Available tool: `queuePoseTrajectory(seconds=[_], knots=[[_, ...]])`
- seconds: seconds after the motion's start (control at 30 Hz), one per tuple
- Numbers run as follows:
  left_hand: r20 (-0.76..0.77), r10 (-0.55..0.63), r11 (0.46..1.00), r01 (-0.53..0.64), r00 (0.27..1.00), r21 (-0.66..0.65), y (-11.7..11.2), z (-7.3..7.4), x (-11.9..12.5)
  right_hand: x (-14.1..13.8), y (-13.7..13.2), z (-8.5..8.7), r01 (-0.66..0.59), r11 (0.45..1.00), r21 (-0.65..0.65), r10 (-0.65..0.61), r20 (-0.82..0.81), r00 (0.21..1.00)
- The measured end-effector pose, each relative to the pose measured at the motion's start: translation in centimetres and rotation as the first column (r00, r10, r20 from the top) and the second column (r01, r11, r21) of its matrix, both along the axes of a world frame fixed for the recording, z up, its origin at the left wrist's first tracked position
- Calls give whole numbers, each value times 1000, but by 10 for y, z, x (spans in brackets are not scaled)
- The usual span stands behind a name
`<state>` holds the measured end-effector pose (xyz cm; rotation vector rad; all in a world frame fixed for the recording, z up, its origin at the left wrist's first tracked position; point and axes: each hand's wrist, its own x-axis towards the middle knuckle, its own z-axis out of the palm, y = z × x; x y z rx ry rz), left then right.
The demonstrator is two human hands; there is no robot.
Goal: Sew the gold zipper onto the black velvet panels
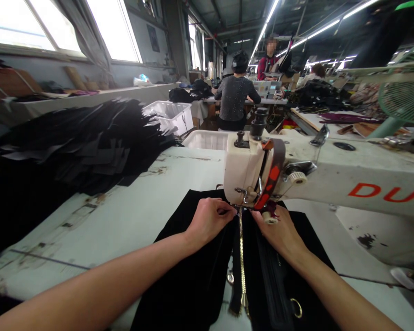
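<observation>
Nearest the wearer, below the right hand [279, 230], a gold ring [297, 308] rests on black cloth [189, 271]. The lower end of a gold-toothed zipper [242, 257] lies between the two forearms; its teeth run up between the hands to the sewing machine [317, 168]. The cloth spreads beneath both hands, with a gap showing light table [100, 230] just left of the zipper's lower part.

The left hand [209, 218] is narrowed to a pinch, thumb and fingertips together on the cloth edge beside the zipper. The right hand lies low on the cloth across the zipper; its fingertips are partly covered by the machine, so whether they grip cannot be told.

The cloth is judged light and soft, liable to pucker or slide, the metal teeth stiffer and slicker; the best hold is probably flat along the cloth edges, clear of the needle area.

Beyond the left hand, dark cloth strips [89, 142] are heaped. Past the machine head stands a white basket [207, 139]; farther ahead of the hands, a co-worker [236, 99] sits, back turned.
</observation>
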<state>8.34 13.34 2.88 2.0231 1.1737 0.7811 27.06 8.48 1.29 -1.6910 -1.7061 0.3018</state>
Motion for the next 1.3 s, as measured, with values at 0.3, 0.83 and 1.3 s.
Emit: queuePoseTrajectory(seconds=[0.3,0.83,1.3], knots=[[-20,11,1000,-11,1000,18,-1,1,-1,-5,-4,4,-47,999,14,49,-147,988],[5,-2,1000,2,1000,7,-1,-2,1,-8,-2,-5,-66,998,9,66,-201,977],[38,-31,999,30,999,23,-3,0,2,-14,6,-22,15,998,68,-2,-176,984]])
